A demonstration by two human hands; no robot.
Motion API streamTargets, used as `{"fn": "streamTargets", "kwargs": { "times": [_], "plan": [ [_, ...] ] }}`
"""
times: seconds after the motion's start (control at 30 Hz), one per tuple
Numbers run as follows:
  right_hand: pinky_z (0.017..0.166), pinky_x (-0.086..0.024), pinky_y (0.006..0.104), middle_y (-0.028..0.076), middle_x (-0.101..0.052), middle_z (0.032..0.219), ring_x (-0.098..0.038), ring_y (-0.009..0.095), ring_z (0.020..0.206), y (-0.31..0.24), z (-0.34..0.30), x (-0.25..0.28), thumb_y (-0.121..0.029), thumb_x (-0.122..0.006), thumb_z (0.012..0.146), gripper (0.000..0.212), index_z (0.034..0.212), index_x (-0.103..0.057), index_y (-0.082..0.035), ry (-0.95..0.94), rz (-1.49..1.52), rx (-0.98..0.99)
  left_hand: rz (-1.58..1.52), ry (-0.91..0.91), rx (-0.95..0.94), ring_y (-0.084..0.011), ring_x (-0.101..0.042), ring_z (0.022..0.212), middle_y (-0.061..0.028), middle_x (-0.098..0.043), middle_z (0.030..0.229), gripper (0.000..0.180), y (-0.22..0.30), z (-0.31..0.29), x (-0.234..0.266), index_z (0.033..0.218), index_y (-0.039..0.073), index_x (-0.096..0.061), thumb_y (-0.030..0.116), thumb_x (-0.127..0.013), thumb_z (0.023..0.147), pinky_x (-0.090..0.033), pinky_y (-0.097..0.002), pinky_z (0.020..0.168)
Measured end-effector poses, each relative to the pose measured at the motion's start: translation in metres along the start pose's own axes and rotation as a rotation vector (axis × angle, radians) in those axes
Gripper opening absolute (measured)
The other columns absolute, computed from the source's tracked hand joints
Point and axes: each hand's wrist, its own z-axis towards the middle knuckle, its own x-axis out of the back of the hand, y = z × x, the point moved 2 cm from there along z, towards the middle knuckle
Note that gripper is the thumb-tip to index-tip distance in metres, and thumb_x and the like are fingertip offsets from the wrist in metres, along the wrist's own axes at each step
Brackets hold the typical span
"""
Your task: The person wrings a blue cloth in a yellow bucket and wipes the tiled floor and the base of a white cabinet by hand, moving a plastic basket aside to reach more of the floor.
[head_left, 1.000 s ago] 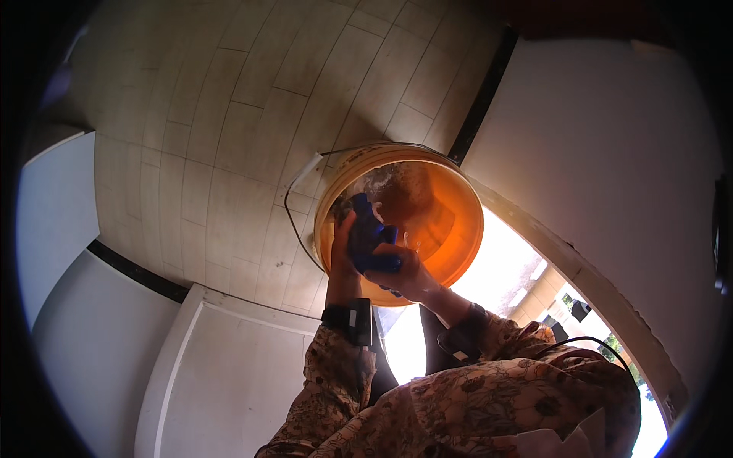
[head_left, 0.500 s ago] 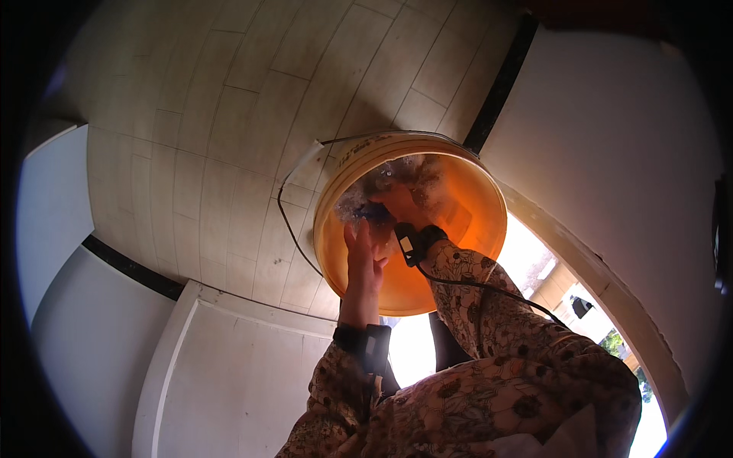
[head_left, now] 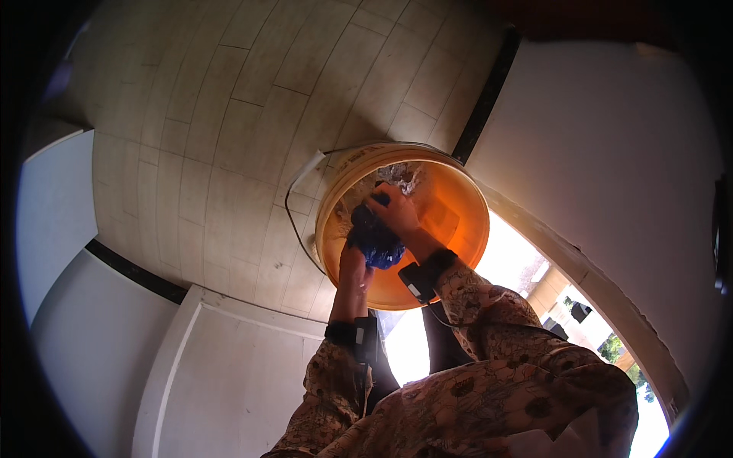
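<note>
Inside a round yellow-orange bucket (head_left: 462, 267) is a wet, dark blue cloth (head_left: 376, 243), bunched up above soapy water (head_left: 408, 175). My right hand (head_left: 398, 215) is closed on the upper part of the cloth, its fingers bent round the dark folds. Lower down, my left hand (head_left: 355, 266) holds the cloth from the left side; the folds cover most of its fingers. Foam shows on the water and along the bucket's inner wall. How deep the water is cannot be seen.
The bucket's wire handle (head_left: 289, 210) with a pale grip hangs out to the left. Wood-look floor tiles (head_left: 252, 153) lie around it. A white panel (head_left: 237, 366) stands at lower left, and a pale wall (head_left: 603, 153) rises on the right beside a bright doorway (head_left: 519, 259).
The blue cloth has come up out of the water, nearer to me. My right hand has risen with it, and my left hand, earlier spread open, is now against the cloth.
</note>
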Motion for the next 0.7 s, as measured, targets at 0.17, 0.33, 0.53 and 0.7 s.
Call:
{"fn": "streamTargets", "kwargs": {
  "times": [0.17, 0.33, 0.53, 0.7],
  "plan": [
    [0.083, -0.046, 0.0439, 0.021, -0.057, 0.104, -0.056, 0.038, 0.098, 0.082, 0.055, -0.011, -0.038, -0.064, 0.078, 0.037, 0.106, -0.059, -0.015, -0.124, -0.361, -0.105, 0.281, 0.263, 0.074, -0.0308, -0.031, 0.131, -0.012, -0.033, 0.139, 0.064, 0.003, -0.005, -0.014, 0.138, 0.017, -0.025, 0.041, -0.056, 0.088, -0.021, -0.0579, 0.103],
    [0.081, -0.046, 0.0396, 0.016, -0.054, 0.106, -0.056, 0.033, 0.094, 0.106, 0.02, -0.01, -0.029, -0.069, 0.074, 0.037, 0.108, -0.059, -0.016, -0.153, -0.291, -0.049, 0.325, 0.216, 0.147, -0.0471, -0.016, 0.132, -0.012, -0.016, 0.147, 0.079, -0.005, -0.014, -0.03, 0.143, 0.022, -0.007, 0.046, -0.056, 0.086, -0.019, -0.0613, 0.102],
    [0.063, -0.044, 0.0342, 0.012, -0.054, 0.076, -0.055, 0.025, 0.071, -0.048, -0.105, 0.057, -0.022, -0.075, 0.069, 0.024, 0.076, -0.057, -0.007, -0.337, 0.217, 0.065, -0.063, 0.17, 0.247, -0.0348, -0.044, 0.119, -0.0162, -0.041, 0.132, 0.067, -0.006, -0.024, 0.01, 0.137, 0.016, -0.031, 0.055, -0.051, 0.085, -0.032, -0.0575, 0.099],
    [0.065, -0.042, 0.0327, 0.008, -0.053, 0.079, -0.055, 0.024, 0.074, -0.125, -0.155, 0.14, -0.012, -0.079, 0.063, 0.024, 0.073, -0.058, -0.009, -0.589, 0.173, 0.304, -0.305, -0.166, 0.247, -0.0214, -0.065, 0.069, -0.0098, -0.064, 0.086, 0.029, -0.027, -0.057, -0.015, 0.11, 0.005, -0.055, 0.022, -0.056, 0.087, -0.055, -0.0353, 0.063]
  ]
}}
